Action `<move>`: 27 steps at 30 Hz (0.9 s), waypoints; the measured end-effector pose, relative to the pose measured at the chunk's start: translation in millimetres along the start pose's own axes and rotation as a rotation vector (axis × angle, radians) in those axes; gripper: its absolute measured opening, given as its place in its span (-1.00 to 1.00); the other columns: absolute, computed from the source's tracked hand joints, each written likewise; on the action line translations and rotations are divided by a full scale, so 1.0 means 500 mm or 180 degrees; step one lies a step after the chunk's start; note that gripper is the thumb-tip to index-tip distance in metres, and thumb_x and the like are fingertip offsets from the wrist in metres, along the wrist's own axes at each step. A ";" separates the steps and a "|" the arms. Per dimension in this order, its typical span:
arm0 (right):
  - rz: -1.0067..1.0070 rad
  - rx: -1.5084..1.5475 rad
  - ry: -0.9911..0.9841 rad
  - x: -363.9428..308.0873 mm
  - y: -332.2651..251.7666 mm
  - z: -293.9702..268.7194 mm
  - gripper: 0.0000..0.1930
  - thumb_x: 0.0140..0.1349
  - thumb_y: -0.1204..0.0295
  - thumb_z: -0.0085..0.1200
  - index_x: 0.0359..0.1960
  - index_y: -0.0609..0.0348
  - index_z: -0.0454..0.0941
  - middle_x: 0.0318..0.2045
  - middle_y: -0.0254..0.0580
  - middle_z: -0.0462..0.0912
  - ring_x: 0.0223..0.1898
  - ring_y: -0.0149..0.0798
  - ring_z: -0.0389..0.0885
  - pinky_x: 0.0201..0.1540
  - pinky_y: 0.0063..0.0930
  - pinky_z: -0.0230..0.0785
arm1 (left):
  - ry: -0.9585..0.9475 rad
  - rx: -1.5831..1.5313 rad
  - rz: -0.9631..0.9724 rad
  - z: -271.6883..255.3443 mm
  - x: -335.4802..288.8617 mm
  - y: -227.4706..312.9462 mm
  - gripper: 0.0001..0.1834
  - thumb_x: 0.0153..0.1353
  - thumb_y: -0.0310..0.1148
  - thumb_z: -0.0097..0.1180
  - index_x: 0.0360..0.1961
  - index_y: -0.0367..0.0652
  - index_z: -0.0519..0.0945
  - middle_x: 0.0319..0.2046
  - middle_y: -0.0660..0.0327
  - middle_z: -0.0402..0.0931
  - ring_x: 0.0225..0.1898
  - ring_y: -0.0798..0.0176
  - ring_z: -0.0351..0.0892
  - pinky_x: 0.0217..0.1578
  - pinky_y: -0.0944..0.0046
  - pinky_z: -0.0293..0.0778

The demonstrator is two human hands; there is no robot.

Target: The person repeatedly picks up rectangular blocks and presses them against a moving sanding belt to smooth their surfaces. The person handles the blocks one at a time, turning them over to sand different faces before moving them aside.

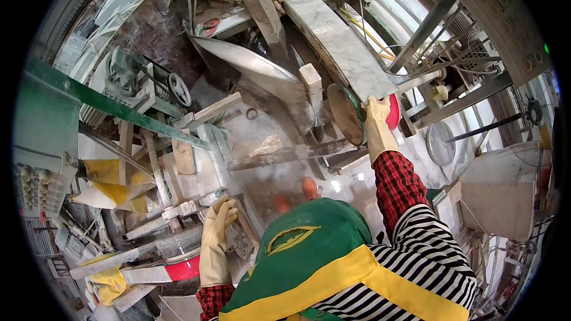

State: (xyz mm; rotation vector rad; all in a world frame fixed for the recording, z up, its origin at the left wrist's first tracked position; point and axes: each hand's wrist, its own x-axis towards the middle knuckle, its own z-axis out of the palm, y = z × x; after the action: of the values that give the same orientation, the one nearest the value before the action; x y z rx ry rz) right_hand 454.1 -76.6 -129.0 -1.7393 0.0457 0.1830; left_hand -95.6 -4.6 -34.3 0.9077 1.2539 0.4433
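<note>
My right hand (pixel 379 123), in a cream rubber glove, grips the near end of a long, narrow grey-white stone slab (pixel 342 41). The slab slopes away toward the top of the view; the fingers lie over its end edge and the thumb is hidden. Just right of those fingers shows a red rounded object (pixel 392 113). My left hand (pixel 217 229), gloved alike, is at lower left with loosely bent fingers and nothing visible in them. Its fingertips are close to the end of a pale metal frame (pixel 214 148); whether they touch it I cannot tell.
A dusty curved metal sheet (pixel 250 62) rises ahead, beside an upright block (pixel 311 80). A green beam (pixel 119 110) crosses the left side, near a handwheel (pixel 178 89). A control panel (pixel 505 18) with lit green lamps is at upper right. Wet floor (pixel 262 184) lies below.
</note>
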 end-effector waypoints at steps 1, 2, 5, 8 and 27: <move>0.0015 -0.0046 0.0075 0.000 -0.002 0.001 -0.33 0.05 0.50 0.13 0.26 0.31 0.22 -0.31 0.08 0.59 -0.45 -0.10 0.68 -0.54 -0.35 0.61 | 0.0042 -0.0047 0.0002 -0.005 -0.010 0.001 -0.55 0.39 -0.22 0.08 0.22 -0.18 0.41 0.00 0.13 0.58 -0.19 0.36 0.61 -0.21 0.40 0.57; 0.0104 -0.0176 0.0008 0.001 -0.004 0.002 -0.42 0.15 0.40 0.09 0.23 0.28 0.27 -0.29 0.04 0.63 -0.34 -0.06 0.70 -0.42 -0.23 0.61 | 0.0085 -0.0095 0.0004 -0.011 -0.018 -0.002 -0.55 0.39 -0.22 0.08 0.22 -0.18 0.41 0.00 0.13 0.58 -0.19 0.36 0.61 -0.21 0.40 0.57; -0.0262 -0.1452 -0.0715 0.071 0.035 -0.035 -0.48 0.18 0.39 0.11 0.17 0.23 0.27 -0.40 0.00 0.62 -0.47 -0.09 0.66 -0.50 -0.26 0.55 | 0.0231 -0.0328 0.0015 -0.055 -0.019 -0.035 -0.57 0.39 -0.22 0.08 0.20 -0.17 0.43 -0.02 0.13 0.57 -0.22 0.37 0.59 -0.25 0.41 0.56; -0.0200 -0.1582 -0.1029 0.096 0.049 -0.048 -0.54 0.21 0.39 0.12 0.12 0.19 0.27 -0.50 -0.03 0.61 -0.60 -0.12 0.62 -0.58 -0.30 0.50 | 0.0435 -0.0329 0.0023 -0.083 -0.028 -0.031 -0.61 0.38 -0.24 0.09 0.16 -0.14 0.47 -0.04 0.12 0.57 -0.27 0.36 0.58 -0.30 0.41 0.55; 0.0724 -0.1335 -0.2363 -0.267 0.228 -0.259 -0.39 0.21 0.48 0.05 0.34 0.11 0.25 -0.34 0.05 0.69 -0.54 -0.23 0.64 -0.48 -0.37 0.56 | 0.4808 0.2749 -0.0991 -0.620 -0.154 -0.186 -0.22 0.23 0.27 0.01 0.36 0.09 0.26 0.17 0.02 0.30 0.15 -0.13 0.34 0.08 -0.15 0.34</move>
State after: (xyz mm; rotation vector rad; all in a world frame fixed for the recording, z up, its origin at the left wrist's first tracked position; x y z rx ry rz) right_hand 319.9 -233.5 -199.2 -1.9744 -0.3617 1.0546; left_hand -426.3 -10.4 -72.0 1.0178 3.0810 0.2867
